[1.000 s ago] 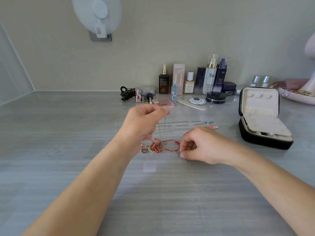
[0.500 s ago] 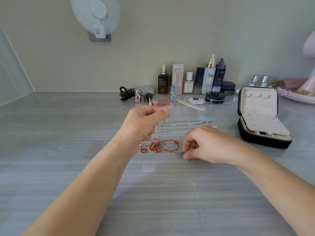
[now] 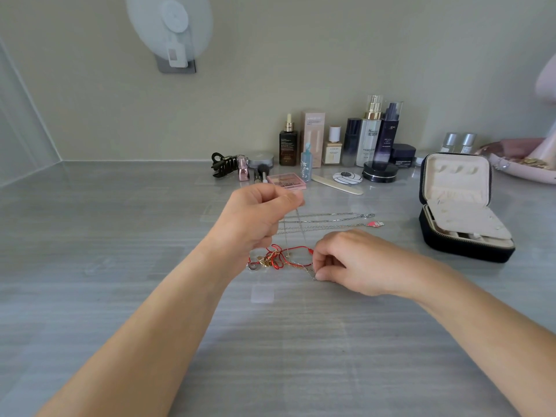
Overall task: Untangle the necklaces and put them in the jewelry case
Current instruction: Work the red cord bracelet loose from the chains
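Note:
A tangle of red cord and fine chains (image 3: 278,258) lies on the grey table (image 3: 120,251) between my hands. My left hand (image 3: 258,219) is raised above it and pinches a thin silver chain that hangs down into the tangle. My right hand (image 3: 355,261) rests on the table at the tangle's right end and pinches a fine chain there. Two silver necklaces (image 3: 328,221) lie stretched out behind, one ending in a pink pendant (image 3: 376,224). The open black jewelry case (image 3: 460,206) with a cream lining stands to the right.
Along the back wall stand several cosmetic bottles (image 3: 370,133) and jars, with a pink palette (image 3: 287,182), a black hair claw (image 3: 222,165), a nail file (image 3: 337,183) and a brush. A pink dish (image 3: 523,168) sits at the far right. A white fan (image 3: 171,28) hangs on the wall.
Almost nothing moved. My right hand shifted slightly along the table at the tangle's end, and my left hand keeps its pinch on the raised chain.

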